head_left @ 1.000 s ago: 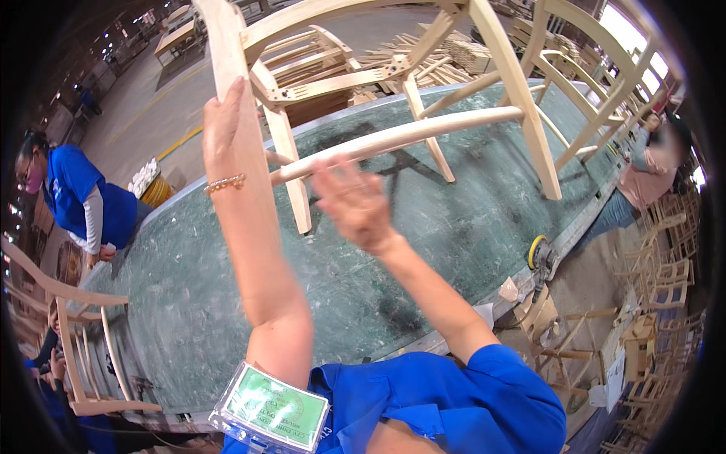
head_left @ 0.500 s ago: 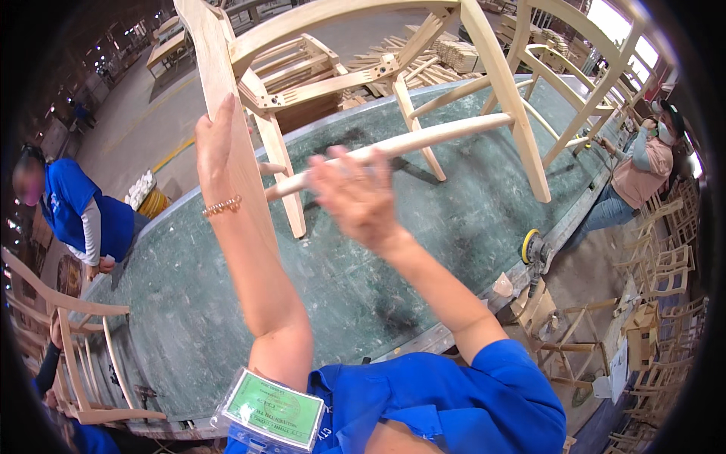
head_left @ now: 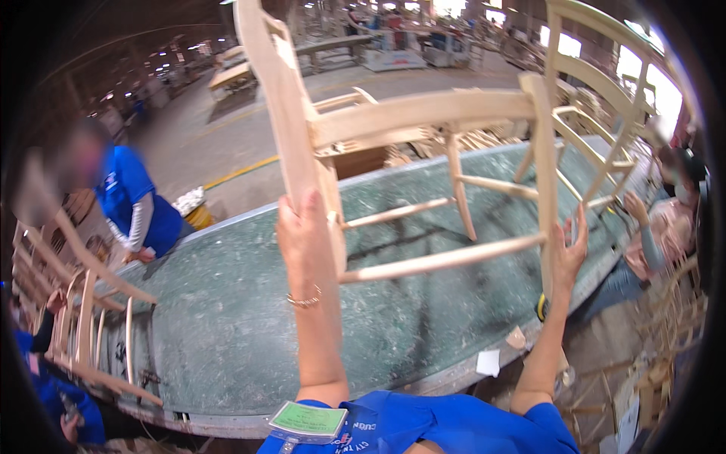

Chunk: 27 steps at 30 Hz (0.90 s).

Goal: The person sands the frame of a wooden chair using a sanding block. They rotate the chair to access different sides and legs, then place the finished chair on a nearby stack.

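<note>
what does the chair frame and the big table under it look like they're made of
The chair frame, held up by the left hand and right hand, looks like bare, unfinished wood: pale, matt, with no paint or varnish sheen. The table top appears to be a grey-green mottled sheet, worn and scuffed, possibly stone or a coated board; its pale rim looks like metal, though that is hard to tell.

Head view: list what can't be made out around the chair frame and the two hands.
- Chair frame: the top of its tall post is cut off by the upper edge.
- Left hand: its grip side lies against the post, hidden behind the hand itself.
- Right hand: its palm is turned to the chair leg, so contact cannot be told.
- Small yellow thing at the green table edge: mostly behind the right forearm.
</note>
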Each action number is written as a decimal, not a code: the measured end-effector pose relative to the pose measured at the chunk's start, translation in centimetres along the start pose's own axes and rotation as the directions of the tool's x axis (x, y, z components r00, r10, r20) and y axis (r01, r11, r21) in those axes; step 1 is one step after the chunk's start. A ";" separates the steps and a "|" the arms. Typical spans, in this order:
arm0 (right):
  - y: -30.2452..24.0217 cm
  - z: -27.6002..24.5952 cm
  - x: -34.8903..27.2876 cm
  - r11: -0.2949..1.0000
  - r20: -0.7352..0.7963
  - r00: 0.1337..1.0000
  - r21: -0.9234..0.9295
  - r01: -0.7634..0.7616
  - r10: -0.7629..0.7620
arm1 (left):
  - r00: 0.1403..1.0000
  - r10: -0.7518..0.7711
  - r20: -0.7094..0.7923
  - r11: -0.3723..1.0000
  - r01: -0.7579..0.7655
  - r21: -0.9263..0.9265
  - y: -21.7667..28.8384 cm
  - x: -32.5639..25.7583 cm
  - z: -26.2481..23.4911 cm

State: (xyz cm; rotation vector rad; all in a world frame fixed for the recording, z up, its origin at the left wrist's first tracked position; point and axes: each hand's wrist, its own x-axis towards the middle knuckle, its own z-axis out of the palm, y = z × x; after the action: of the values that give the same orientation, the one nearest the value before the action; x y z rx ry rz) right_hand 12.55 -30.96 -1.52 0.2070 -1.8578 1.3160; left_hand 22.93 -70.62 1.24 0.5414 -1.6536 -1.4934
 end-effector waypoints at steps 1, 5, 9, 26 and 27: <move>1.1 -0.8 -0.4 1.000 0.030 0.999 0.017 -0.019 0.018 | 1.000 0.006 -0.002 1.000 -0.006 0.013 0.2 -1.2 0.3; 5.3 -3.0 -4.0 0.983 0.158 0.971 -0.055 -0.173 0.180 | 0.987 0.152 0.050 0.979 -0.157 0.129 -3.0 -4.1 -3.6; 6.6 -6.0 -8.2 0.966 0.129 0.959 -0.080 -0.244 0.253 | 0.990 0.088 0.113 0.995 -0.081 -0.066 -4.4 -8.6 -5.1; 13.9 -14.8 -15.4 0.983 0.120 0.975 -0.036 -0.183 0.186 | 0.997 0.018 0.081 0.960 0.005 -0.281 -8.2 -23.8 -5.8; 14.5 -14.8 -14.5 0.976 0.142 0.966 -0.051 -0.211 0.216 | 0.998 0.014 0.067 0.964 0.004 -0.265 -8.1 -23.9 -5.0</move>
State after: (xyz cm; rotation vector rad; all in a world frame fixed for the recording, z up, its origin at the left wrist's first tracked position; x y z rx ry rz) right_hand 21.61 -16.71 -20.29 0.0878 -2.0730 1.4443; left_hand 38.88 -56.84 -13.55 0.3420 -1.4724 -1.7123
